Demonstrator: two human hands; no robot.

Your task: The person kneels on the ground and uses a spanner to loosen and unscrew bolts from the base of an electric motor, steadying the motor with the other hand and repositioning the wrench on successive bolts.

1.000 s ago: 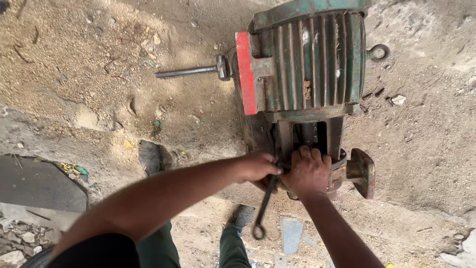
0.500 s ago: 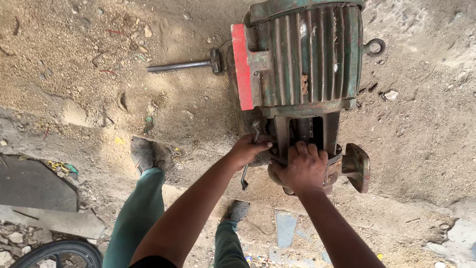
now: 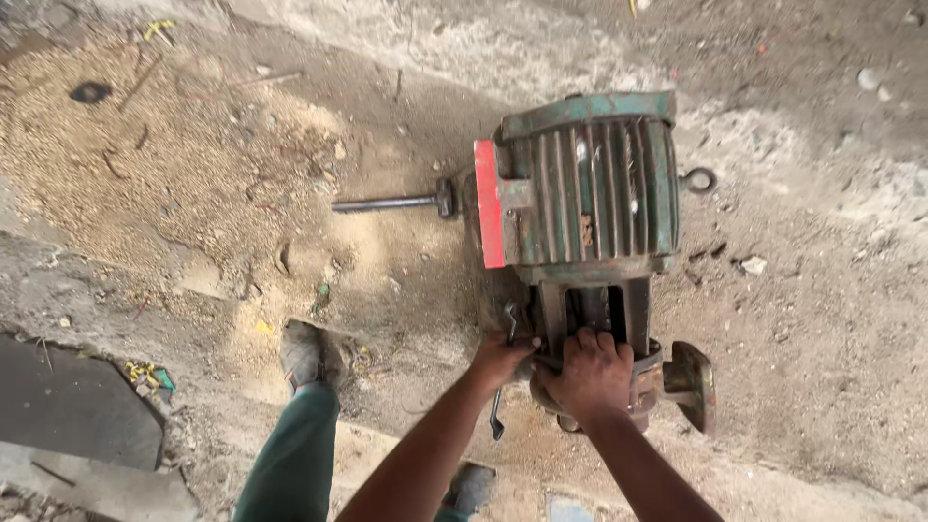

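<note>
A green ribbed electric motor (image 3: 590,188) with a red end plate (image 3: 488,205) lies on the dirt ground. Below it a rusty pump-like housing (image 3: 688,382) is joined to the motor. My left hand (image 3: 501,360) is closed around a dark metal wrench (image 3: 503,382), which stands almost upright beside the housing. My right hand (image 3: 590,375) presses on the top of the housing, its fingers curled over the metal. The two hands are close together, nearly touching.
A long bolt or rod (image 3: 391,203) lies on the ground left of the red plate. A metal ring (image 3: 698,180) sticks out at the motor's right. My shoe (image 3: 307,353) and green trouser leg are at lower left. A dark slab (image 3: 72,406) lies at far left.
The view has shifted, so the motor sits lower in the frame. My left hand has turned the wrench from hanging below the hands to nearly upright beside the housing. My right hand stays put.
</note>
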